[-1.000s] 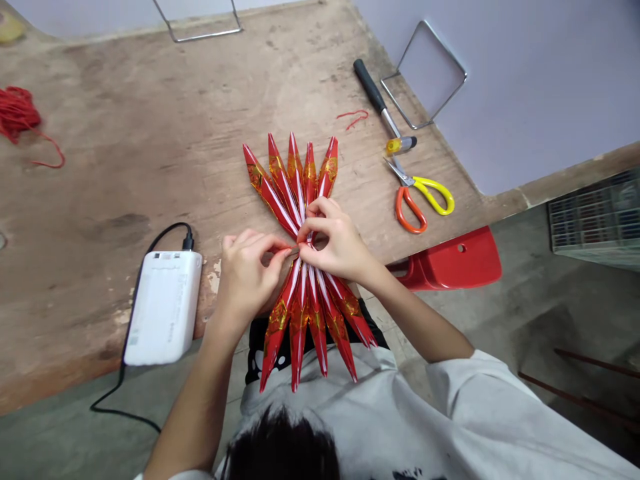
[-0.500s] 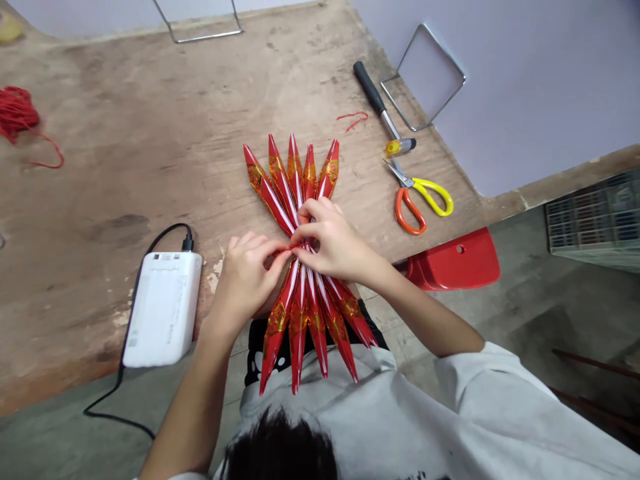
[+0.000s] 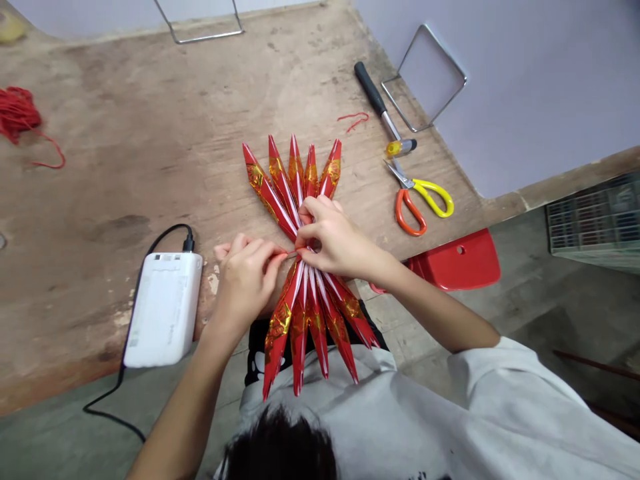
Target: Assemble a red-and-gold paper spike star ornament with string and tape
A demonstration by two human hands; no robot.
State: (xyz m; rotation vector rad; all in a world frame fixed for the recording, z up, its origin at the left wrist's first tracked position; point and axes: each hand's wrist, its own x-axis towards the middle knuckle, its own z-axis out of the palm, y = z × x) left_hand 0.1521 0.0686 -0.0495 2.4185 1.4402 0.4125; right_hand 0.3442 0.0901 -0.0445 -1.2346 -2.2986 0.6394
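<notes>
A bundle of folded red-and-gold foil paper points (image 3: 300, 180) fans out above and below a narrow waist. My right hand (image 3: 333, 233) is shut around that waist, with its fingers wrapped over the folds. My left hand (image 3: 245, 280) is just left of the waist, and its thumb and fingertips pinch a thin strand (image 3: 287, 254) that runs into the bundle. The strand's material is too fine to tell. The lower points (image 3: 305, 333) hang past the table edge, above my dark-printed shirt.
On the worn wooden table (image 3: 125, 200) lie a white power bank (image 3: 163, 310) with a black cable, a red thread bundle (image 3: 17, 113), a short red thread (image 3: 353, 119), orange-and-yellow scissors (image 3: 420, 200), a black-handled tool (image 3: 375, 93) and wire stands (image 3: 425, 77). A red stool (image 3: 455, 257) sits beyond the edge.
My left hand has drawn slightly left from the waist, and the thin strand now shows between it and the bundle. My right hand has shifted its grip a little.
</notes>
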